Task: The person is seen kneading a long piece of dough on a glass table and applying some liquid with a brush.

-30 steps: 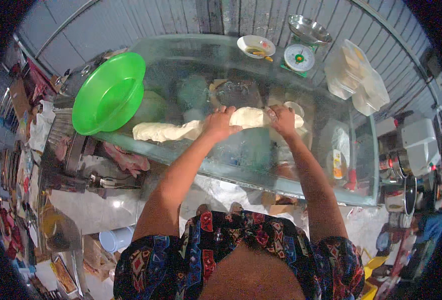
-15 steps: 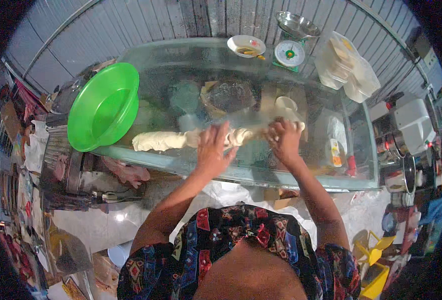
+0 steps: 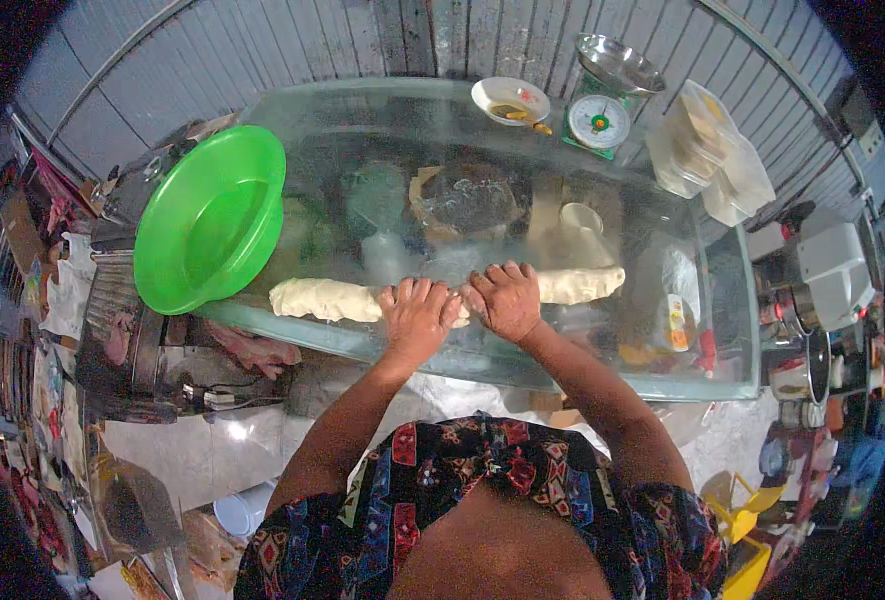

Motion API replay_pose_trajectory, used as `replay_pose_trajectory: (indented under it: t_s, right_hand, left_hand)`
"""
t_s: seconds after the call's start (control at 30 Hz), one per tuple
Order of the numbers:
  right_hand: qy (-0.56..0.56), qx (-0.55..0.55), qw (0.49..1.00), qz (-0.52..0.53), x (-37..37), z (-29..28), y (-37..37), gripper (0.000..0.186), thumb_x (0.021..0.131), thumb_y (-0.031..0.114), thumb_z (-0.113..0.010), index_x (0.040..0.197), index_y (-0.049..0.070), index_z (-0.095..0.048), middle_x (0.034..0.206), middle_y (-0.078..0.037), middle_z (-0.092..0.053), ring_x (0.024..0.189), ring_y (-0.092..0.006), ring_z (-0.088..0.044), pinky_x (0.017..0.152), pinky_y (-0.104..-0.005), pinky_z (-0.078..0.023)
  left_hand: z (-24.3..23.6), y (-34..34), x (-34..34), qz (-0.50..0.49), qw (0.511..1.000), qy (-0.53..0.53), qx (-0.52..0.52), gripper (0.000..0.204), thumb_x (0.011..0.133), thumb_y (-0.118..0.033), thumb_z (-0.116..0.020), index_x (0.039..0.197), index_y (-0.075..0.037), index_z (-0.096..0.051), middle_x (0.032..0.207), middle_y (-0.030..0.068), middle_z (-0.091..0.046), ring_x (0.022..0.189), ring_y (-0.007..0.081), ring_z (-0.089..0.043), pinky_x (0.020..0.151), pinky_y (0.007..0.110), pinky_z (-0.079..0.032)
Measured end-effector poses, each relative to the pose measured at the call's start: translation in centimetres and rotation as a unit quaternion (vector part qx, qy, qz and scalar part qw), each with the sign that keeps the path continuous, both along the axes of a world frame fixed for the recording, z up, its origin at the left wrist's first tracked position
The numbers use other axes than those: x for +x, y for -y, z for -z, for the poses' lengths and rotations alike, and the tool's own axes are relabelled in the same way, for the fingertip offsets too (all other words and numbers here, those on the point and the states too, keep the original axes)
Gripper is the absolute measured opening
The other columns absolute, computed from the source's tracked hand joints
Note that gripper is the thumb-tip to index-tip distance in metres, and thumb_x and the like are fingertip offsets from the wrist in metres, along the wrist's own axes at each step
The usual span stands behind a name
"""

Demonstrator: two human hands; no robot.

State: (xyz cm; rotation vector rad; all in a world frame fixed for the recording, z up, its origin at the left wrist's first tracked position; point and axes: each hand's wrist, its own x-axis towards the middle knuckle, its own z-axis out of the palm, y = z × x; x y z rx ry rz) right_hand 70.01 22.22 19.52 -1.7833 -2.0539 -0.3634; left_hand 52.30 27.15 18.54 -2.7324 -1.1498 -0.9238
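A long pale roll of dough [image 3: 327, 299] lies across the near side of a glass counter top [image 3: 382, 120], its right end [image 3: 582, 285] showing past my hands. My left hand [image 3: 417, 317] and my right hand [image 3: 504, 298] press palm-down side by side on the middle of the roll, fingers spread and pointing away from me. The middle of the dough is hidden under both hands.
A large green plastic basin [image 3: 212, 215] sits at the counter's left end. At the back stand a small white dish with food [image 3: 510, 99], a green weighing scale with a metal pan [image 3: 602, 105] and stacked clear plastic containers [image 3: 712, 150]. Cluttered shelves flank both sides.
My hands have come together from wide apart to the middle of the dough roll, and the roll has moved nearer the counter's front edge.
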Motion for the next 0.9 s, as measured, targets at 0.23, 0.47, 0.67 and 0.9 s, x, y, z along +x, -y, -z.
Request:
replay_pose_trajectory:
  t_s: [0.23,0.47,0.67,0.9]
  right_hand:
    - [-0.066,-0.112,0.988,0.08,1.0,0.8,-6.6,0.032,0.084,0.037,-0.056,0.07,0.013,-0.07,0.065,-0.011,-0.066,0.065,-0.0312,-0.064,0.069,-0.0457,-0.049]
    - [-0.072,-0.09,0.982,0.147,0.8,-0.2,-9.0,0.047,0.087,0.048,-0.052,0.107,0.008,-0.066,0.121,-0.014,-0.061,0.115,-0.0336,-0.056,0.094,-0.0534,-0.041]
    - [-0.23,-0.29,0.916,0.156,1.4,-2.4,-10.7,0.068,0.089,0.066,-0.04,0.13,0.015,-0.056,0.134,-0.013,-0.051,0.13,-0.0342,-0.044,0.103,-0.0616,-0.029]
    - [-0.105,-0.196,0.975,-0.016,-4.0,-1.3,-5.0,0.048,0.089,0.053,-0.047,0.11,0.013,-0.064,0.118,-0.01,-0.062,0.112,-0.0307,-0.057,0.096,-0.0611,-0.03]
  left_hand:
    - [-0.3,-4.1,2.5,-0.075,0.979,-0.089,-0.167,0.021,0.086,-0.029,-0.057,0.101,-0.014,-0.057,0.096,0.0058,-0.063,0.099,0.0281,-0.058,0.073,0.05,-0.039]
    - [1.2,-6.6,3.1,-0.145,0.972,0.111,-0.146,0.031,0.09,-0.024,-0.054,0.118,-0.014,-0.047,0.11,0.0116,-0.06,0.099,0.031,-0.058,0.082,0.049,-0.042]
    - [-0.7,-6.3,3.2,-0.108,0.881,0.347,-0.302,0.031,0.095,-0.024,-0.05,0.121,-0.008,-0.045,0.104,0.0175,-0.063,0.096,0.0375,-0.06,0.081,0.045,-0.045]
    - [1.7,-8.0,-0.7,-0.003,0.949,0.205,-0.241,0.035,0.096,-0.031,-0.047,0.118,-0.005,-0.057,0.115,0.0201,-0.061,0.111,0.0362,-0.056,0.099,0.047,-0.039]
